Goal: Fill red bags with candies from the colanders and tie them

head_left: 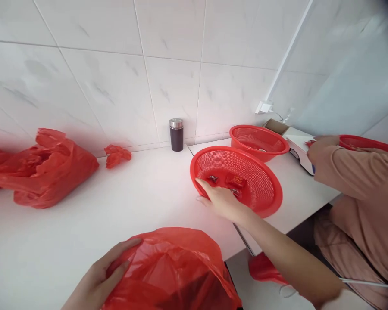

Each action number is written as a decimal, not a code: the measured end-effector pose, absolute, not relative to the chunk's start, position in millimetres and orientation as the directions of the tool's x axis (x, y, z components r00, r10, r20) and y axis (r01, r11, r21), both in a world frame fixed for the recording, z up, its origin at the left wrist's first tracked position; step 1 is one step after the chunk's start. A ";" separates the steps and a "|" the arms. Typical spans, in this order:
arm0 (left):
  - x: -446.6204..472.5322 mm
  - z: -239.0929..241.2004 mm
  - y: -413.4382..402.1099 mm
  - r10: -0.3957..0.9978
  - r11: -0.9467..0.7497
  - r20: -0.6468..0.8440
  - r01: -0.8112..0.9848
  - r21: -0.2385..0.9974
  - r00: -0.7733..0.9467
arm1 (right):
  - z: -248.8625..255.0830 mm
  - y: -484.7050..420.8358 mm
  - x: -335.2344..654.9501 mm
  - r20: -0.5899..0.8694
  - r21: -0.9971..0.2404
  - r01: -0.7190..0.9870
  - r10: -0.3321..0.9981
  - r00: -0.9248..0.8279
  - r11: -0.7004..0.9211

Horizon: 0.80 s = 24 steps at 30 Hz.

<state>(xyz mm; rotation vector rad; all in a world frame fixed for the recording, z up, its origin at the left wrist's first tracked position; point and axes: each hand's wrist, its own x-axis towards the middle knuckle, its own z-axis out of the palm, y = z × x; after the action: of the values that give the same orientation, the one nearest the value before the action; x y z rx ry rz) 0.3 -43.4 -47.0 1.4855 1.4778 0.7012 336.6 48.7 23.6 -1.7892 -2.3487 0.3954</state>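
Observation:
My left hand [108,269] pinches the edge of a red plastic bag [177,262], which lies with its mouth open at the near edge of the table. With my right hand [221,199] I grip the left rim of a red mesh basket [261,189]. The basket looks tilted toward me. Inside it lie a red packet [236,181] and a few small dark wrapped pieces [213,178]; my hand and forearm hide part of its near side.
Full red bags [58,172] and a crumpled red bag [117,156] lie at left. A dark tumbler [176,135] stands by the wall. Behind my basket is another red basket [260,140], beside a white box-like object [299,146]. A co-worker's sleeve [352,168] is at right.

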 end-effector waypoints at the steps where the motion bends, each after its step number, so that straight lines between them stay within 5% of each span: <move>1: 6.8 -45.7 -44.8 0.969 0.110 -0.198 0.462 0.880 0.147 | 27.3 65.6 324.2 -0.052 -0.333 0.907 0.956 -0.290 0.257; 6: 14.4 -50.1 -55.6 0.975 0.129 -0.197 0.456 0.881 0.105 | 46.0 153.9 310.9 -0.077 -0.506 0.794 0.900 -0.430 0.336; 16: 6.9 -57.5 -63.3 0.971 0.221 -0.238 0.381 0.898 -0.001 | 7.5 184.1 341.1 -0.447 -0.293 0.922 0.817 -0.365 0.251; 24: 24.1 -45.6 -58.1 0.962 0.268 -0.268 0.308 0.913 -0.045 | 9.3 174.5 350.3 -0.441 -0.236 0.956 0.858 -0.263 0.172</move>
<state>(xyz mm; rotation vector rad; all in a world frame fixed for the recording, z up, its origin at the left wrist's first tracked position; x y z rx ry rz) 24.1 -58.1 -45.6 1.2181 1.5545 0.8349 350.3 174.5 9.3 -2.0135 -2.5544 0.7995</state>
